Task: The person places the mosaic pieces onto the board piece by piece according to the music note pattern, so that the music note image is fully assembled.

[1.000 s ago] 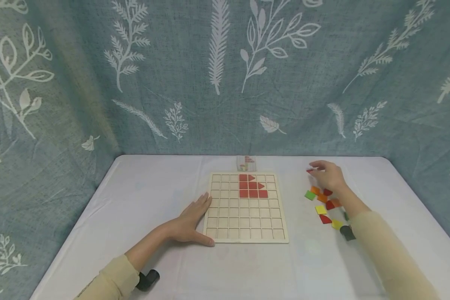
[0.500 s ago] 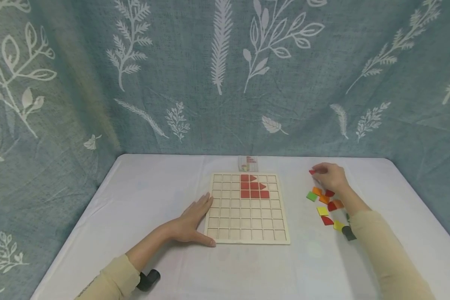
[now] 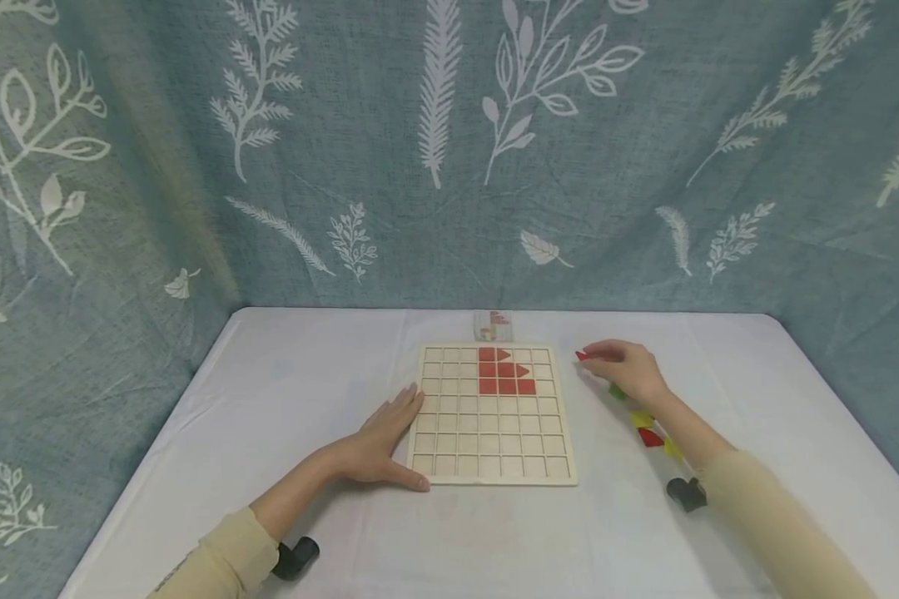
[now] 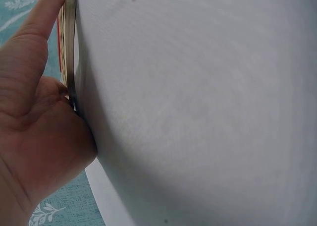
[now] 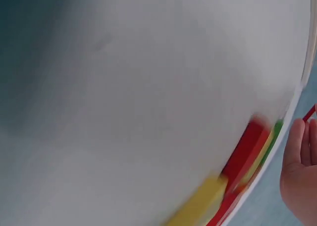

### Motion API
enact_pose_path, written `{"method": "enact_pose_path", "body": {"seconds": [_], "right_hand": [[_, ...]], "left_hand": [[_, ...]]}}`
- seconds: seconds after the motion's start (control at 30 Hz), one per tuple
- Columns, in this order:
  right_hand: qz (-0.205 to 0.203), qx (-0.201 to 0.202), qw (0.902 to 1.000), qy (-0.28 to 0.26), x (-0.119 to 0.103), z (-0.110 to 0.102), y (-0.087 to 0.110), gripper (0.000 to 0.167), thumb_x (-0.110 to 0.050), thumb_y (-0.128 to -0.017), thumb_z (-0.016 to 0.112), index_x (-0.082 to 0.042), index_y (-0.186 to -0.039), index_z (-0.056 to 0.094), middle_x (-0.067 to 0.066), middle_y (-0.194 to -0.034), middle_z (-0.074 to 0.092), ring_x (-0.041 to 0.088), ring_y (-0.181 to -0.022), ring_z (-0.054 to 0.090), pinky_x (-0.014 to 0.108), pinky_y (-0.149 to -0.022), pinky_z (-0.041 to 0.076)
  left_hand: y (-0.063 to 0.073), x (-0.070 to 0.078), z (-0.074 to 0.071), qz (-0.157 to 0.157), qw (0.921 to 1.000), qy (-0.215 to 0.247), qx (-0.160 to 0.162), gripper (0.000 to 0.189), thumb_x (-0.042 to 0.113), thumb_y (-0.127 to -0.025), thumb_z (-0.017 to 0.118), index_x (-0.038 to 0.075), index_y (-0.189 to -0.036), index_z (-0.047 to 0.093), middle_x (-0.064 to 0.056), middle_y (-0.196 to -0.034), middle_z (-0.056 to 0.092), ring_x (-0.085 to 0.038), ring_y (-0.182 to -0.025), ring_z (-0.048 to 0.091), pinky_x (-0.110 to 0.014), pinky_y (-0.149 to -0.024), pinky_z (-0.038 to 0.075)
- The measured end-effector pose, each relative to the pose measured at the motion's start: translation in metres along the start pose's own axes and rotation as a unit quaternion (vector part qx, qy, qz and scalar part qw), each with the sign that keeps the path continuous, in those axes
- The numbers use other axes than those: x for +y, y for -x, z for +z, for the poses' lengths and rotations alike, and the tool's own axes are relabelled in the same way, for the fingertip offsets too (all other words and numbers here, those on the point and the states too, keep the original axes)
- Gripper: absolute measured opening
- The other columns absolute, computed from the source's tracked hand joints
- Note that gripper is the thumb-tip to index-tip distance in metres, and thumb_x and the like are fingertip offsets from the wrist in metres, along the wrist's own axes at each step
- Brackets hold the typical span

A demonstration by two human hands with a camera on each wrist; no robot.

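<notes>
A pale wooden grid board [image 3: 490,433] lies on the white table. Red squares and pointed red tiles [image 3: 506,371] fill several cells in its upper part. My left hand [image 3: 378,441] rests along the board's left edge, fingers straight and thumb spread at the near corner; the left wrist view shows its thumb side [image 4: 39,132] against the edge. Right of the board, my right hand [image 3: 629,370] pinches a small red tile [image 3: 582,356] between thumb and fingers, above the table. In the right wrist view that red tile [image 5: 309,113] shows only as a sliver at the fingertips.
Loose tiles lie under and near my right forearm: a green tile [image 3: 618,391], a yellow tile [image 3: 642,419] and a red tile [image 3: 650,438] among them. A small clear-looking card [image 3: 492,326] with a coloured pattern stands behind the board. A patterned blue-green curtain [image 3: 389,166] borders the table.
My right hand has moved left toward the board with the red tile, its forearm now covering some loose tiles. My left hand has stayed at the board's edge.
</notes>
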State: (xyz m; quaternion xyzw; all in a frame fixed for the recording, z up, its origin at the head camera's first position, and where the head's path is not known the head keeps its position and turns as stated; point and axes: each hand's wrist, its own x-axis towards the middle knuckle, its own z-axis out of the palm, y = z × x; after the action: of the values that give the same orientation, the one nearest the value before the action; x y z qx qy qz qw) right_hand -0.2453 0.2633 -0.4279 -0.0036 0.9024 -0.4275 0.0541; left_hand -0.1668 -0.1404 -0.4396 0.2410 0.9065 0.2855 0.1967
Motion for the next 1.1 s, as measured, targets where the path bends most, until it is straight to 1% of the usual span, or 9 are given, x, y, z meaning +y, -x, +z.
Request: {"method": "enact_pose_path", "body": {"seconds": [0.1, 0.17, 0.37, 0.53, 0.7, 0.83, 0.97, 1.1], "right_hand": [[-0.004, -0.013, 0.9999, -0.006, -0.008, 0.012, 0.006, 0.04, -0.03, -0.09, 0.071, -0.007, -0.122, 0.067, 0.014, -0.121, 0.066, 0.029, -0.113, 0.059, 0.042, -0.091, 0.051], [-0.001, -0.023, 0.9997, -0.007, -0.012, 0.02, 0.008, 0.038, -0.031, -0.088, 0.073, -0.008, -0.119, 0.069, 0.011, -0.118, 0.067, 0.028, -0.112, 0.059, 0.043, -0.092, 0.051], [-0.017, -0.04, 0.999, 0.01, -0.023, 0.035, 0.015, 0.033, -0.032, -0.086, 0.076, -0.011, -0.111, 0.073, 0.004, -0.104, 0.071, 0.023, -0.099, 0.062, 0.04, -0.089, 0.051], [-0.039, -0.035, 0.9979, 0.038, -0.029, 0.041, 0.018, 0.028, -0.028, -0.085, 0.077, -0.011, -0.107, 0.073, 0.002, -0.097, 0.071, 0.02, -0.091, 0.062, 0.036, -0.081, 0.053], [-0.077, -0.035, 0.9943, 0.065, -0.031, 0.045, 0.019, 0.022, -0.022, -0.086, 0.076, -0.01, -0.105, 0.074, 0.001, -0.095, 0.07, 0.019, -0.087, 0.061, 0.032, -0.074, 0.053], [-0.101, -0.036, 0.9912, 0.077, -0.032, 0.048, 0.019, 0.022, -0.02, -0.086, 0.076, -0.008, -0.105, 0.073, 0.002, -0.094, 0.069, 0.019, -0.084, 0.059, 0.029, -0.071, 0.052], [-0.106, -0.034, 0.9906, 0.079, -0.035, 0.05, 0.021, 0.022, -0.018, -0.086, 0.075, -0.007, -0.105, 0.073, 0.003, -0.093, 0.068, 0.019, -0.083, 0.057, 0.03, -0.07, 0.05], [-0.098, -0.029, 0.9915, 0.08, -0.036, 0.051, 0.021, 0.022, -0.018, -0.086, 0.076, -0.008, -0.105, 0.073, 0.002, -0.093, 0.069, 0.019, -0.083, 0.057, 0.03, -0.07, 0.049]], "left_hand": [[0.0, -0.001, 0.0, -0.001, 1.0, -0.001, 0.002, 0.128, 0.057, -0.068, 0.081, 0.0, -0.155, 0.006, -0.016, -0.162, -0.003, -0.029, -0.149, -0.003, -0.046, -0.12, 0.001], [0.0, -0.002, 0.0, 0.001, 1.0, -0.001, 0.003, 0.128, 0.057, -0.068, 0.081, 0.0, -0.155, 0.006, -0.016, -0.162, -0.003, -0.029, -0.149, -0.003, -0.046, -0.12, 0.001], [0.0, -0.002, 0.001, 0.007, 1.0, -0.002, 0.003, 0.128, 0.057, -0.069, 0.081, 0.0, -0.155, 0.006, -0.017, -0.162, -0.003, -0.03, -0.149, -0.003, -0.047, -0.12, 0.001], [0.0, -0.001, 0.001, 0.006, 1.0, -0.002, 0.002, 0.128, 0.056, -0.069, 0.081, -0.001, -0.155, 0.006, -0.017, -0.162, -0.003, -0.03, -0.149, -0.003, -0.047, -0.12, 0.001], [0.0, -0.001, 0.001, 0.007, 1.0, 0.0, 0.001, 0.127, 0.055, -0.07, 0.082, -0.001, -0.155, 0.006, -0.017, -0.162, -0.003, -0.03, -0.149, -0.003, -0.047, -0.12, 0.001], [0.0, -0.001, 0.002, 0.01, 1.0, 0.0, 0.002, 0.127, 0.055, -0.07, 0.081, -0.001, -0.155, 0.006, -0.017, -0.162, -0.003, -0.03, -0.149, -0.003, -0.047, -0.12, 0.001], [0.0, -0.002, 0.002, 0.011, 0.9999, 0.001, 0.003, 0.127, 0.056, -0.07, 0.081, -0.001, -0.155, 0.006, -0.017, -0.162, -0.003, -0.03, -0.149, -0.003, -0.047, -0.12, 0.001], [-0.001, -0.002, 0.002, 0.008, 1.0, 0.0, 0.003, 0.128, 0.056, -0.07, 0.081, 0.0, -0.155, 0.006, -0.017, -0.162, -0.003, -0.029, -0.149, -0.004, -0.047, -0.12, 0.001]]}}
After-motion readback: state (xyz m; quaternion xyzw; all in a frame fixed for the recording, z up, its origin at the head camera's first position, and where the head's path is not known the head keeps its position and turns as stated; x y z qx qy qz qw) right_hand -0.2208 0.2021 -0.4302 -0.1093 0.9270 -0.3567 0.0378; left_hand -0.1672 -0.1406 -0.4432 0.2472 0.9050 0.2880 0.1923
